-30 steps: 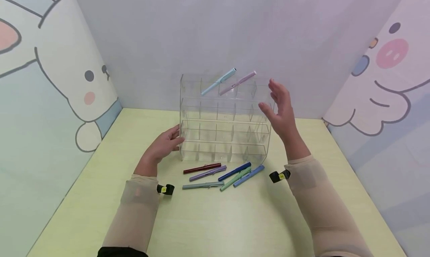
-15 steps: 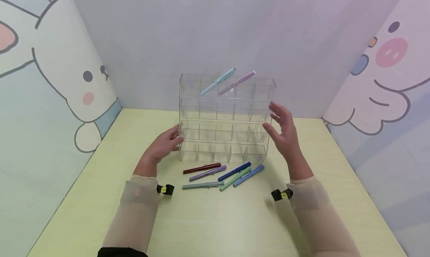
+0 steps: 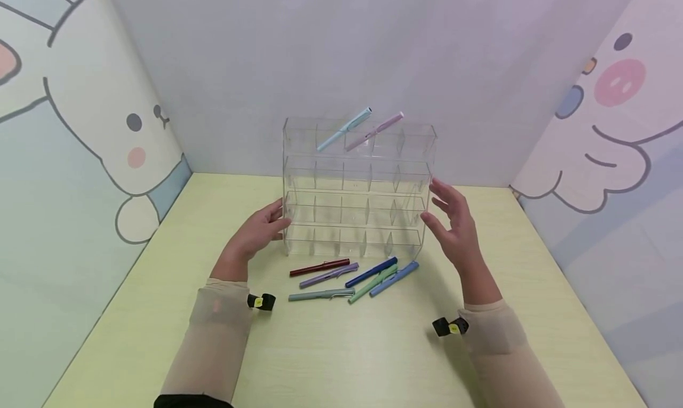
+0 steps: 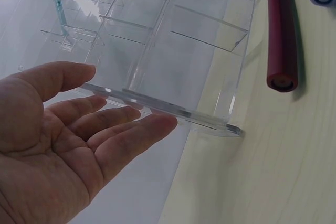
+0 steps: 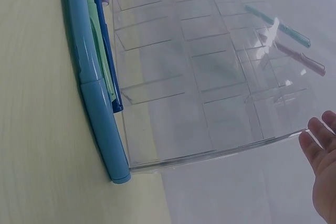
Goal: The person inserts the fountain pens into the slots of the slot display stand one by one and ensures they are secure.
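A clear acrylic pen rack (image 3: 354, 218) with several tiers of compartments stands on the table. My left hand (image 3: 257, 230) is at its left side, fingers fairly straight along the outer panel and thumb by the front edge. In the left wrist view the fingertips (image 4: 163, 124) lie right at that panel. My right hand (image 3: 456, 227) is at the rack's right side, fingers extended and spread from the thumb, fingertips close to the side edge. A light blue pen (image 3: 344, 129) and a pale purple pen (image 3: 375, 131) lean in the top tier.
Before the rack lie a dark red pen (image 3: 319, 268), a purple pen (image 3: 328, 276), a grey-green pen (image 3: 320, 295), a dark blue pen (image 3: 370, 272), a green pen (image 3: 373, 284) and a blue pen (image 3: 393, 279). Cartoon-printed panels (image 3: 603, 129) flank the yellow table (image 3: 341, 360).
My right hand has come down along the rack's right side, from the level of the top tier to about the middle tiers. My left hand, the rack and the pens keep their places.
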A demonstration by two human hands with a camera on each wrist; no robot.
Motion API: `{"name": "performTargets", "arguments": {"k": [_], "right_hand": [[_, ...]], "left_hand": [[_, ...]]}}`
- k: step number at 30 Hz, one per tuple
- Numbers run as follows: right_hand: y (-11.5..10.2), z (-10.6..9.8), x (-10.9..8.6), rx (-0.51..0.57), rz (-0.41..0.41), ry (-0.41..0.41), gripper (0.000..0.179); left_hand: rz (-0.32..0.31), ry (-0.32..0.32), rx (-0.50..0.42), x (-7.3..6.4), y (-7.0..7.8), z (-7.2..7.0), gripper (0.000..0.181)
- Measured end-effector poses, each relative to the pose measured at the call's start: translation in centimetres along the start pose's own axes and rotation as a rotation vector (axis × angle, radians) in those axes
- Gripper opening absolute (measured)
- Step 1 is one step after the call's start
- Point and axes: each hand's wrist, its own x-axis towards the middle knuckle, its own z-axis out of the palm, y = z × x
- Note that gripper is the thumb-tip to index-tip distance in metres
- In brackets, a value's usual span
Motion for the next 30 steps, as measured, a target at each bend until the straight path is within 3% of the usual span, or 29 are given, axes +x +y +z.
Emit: {"name": "performTargets", "arguments": {"k": [11, 20, 24, 30], "right_hand": [[0.4, -0.2, -1.0, 0.032, 0.026, -0.001, 0.063], [1.3, -1.1, -1.6, -0.080, 0.102, -0.086, 0.052], [2.3, -1.9, -1.9, -0.218, 0.133, -0.182, 0.043], [2.4, -3.1, -2.1, -0.318, 0.221, -0.445, 0.039]], "left_hand": [[-0.008, 0.003, 0.003, 0.1, -0.1, -0.1, 0.067], [-0.007, -0.003, 0.008, 0.1, 0.0, -0.2, 0.068], [-0.003, -0.002, 0.003, 0.1, 0.1, -0.2, 0.066], [-0.023, -0.002, 0.009, 0.1, 0.0, -0.2, 0.068]]}}
